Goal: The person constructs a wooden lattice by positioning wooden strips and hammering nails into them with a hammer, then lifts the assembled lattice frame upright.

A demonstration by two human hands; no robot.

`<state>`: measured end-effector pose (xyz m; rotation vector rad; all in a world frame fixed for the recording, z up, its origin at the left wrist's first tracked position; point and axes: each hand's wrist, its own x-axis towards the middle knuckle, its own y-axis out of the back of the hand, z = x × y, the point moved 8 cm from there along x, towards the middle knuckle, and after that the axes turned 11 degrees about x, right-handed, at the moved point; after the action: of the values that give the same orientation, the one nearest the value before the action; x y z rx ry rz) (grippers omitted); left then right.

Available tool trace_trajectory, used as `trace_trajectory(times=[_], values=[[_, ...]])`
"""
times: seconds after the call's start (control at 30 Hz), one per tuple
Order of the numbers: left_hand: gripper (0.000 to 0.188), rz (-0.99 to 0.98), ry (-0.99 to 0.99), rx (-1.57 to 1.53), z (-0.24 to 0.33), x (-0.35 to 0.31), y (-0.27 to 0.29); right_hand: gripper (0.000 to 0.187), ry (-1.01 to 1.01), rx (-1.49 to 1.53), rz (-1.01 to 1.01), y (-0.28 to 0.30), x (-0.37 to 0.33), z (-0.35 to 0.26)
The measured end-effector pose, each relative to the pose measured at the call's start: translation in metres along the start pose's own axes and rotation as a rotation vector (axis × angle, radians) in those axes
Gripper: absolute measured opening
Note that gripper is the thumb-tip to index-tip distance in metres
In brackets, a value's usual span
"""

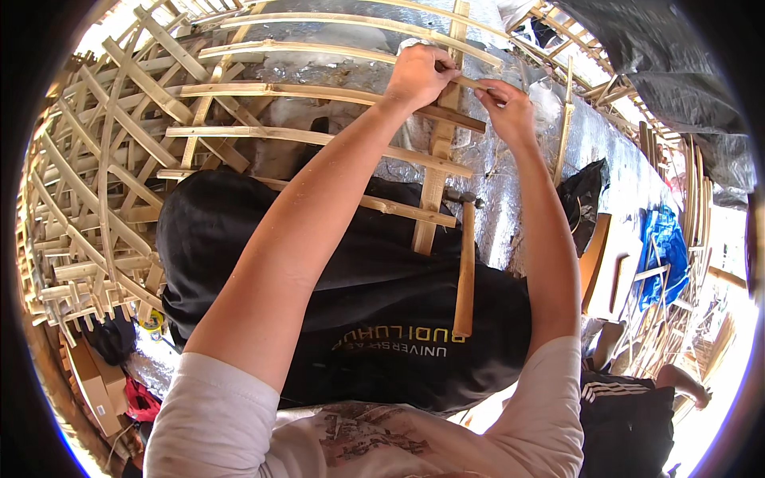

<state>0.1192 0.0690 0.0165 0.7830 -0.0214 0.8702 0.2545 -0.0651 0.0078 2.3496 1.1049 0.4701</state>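
Note:
Both my arms reach forward over a frame of split-bamboo slats. My left hand (pixel 421 77) is closed around a slat (pixel 299 49) near its right end, at the upright batten (pixel 441 147). My right hand (pixel 507 110) pinches the short end that sticks out past my left fingers. Below, several more slats (pixel 319 137) run crosswise over the batten, roughly parallel. A hammer (pixel 464 275) with a wooden handle lies on the black cloth (pixel 358 319) over my lap, its head beside the batten's lower end.
Woven bamboo lattice pieces (pixel 96 175) are piled at the left. Silvery sheeting (pixel 510 215) lies beneath the frame. On the right are a blue cloth or bag (pixel 664 255), a black plastic bag (pixel 586 199) and bundled bamboo strips (pixel 701 231). A cardboard box (pixel 94 382) stands lower left.

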Motion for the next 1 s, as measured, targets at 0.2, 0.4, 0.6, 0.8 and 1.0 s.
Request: trace_trajectory(times=[0.2,0.4,0.6,0.8,1.0], values=[[0.013,0.022,-0.021,0.021,0.002,0.000,-0.001,0.025,0.011,-0.025,-0.029,0.001,0.002,-0.002],[0.014,0.021,-0.066,0.024,-0.002,0.003,-0.004,0.036,0.465,-0.186,0.039,0.008,-0.004,-0.077],[0.019,0.023,-0.066,0.046,-0.002,0.004,-0.003,0.046,0.613,-0.381,-0.030,-0.015,-0.015,-0.087],[0.013,0.030,-0.066,0.056,0.002,0.002,-0.001,0.047,0.592,-0.319,-0.025,-0.017,-0.013,-0.073],[0.014,0.023,-0.043,0.060,0.003,0.001,0.001,0.051,0.550,-0.263,-0.023,-0.014,-0.014,-0.070]])
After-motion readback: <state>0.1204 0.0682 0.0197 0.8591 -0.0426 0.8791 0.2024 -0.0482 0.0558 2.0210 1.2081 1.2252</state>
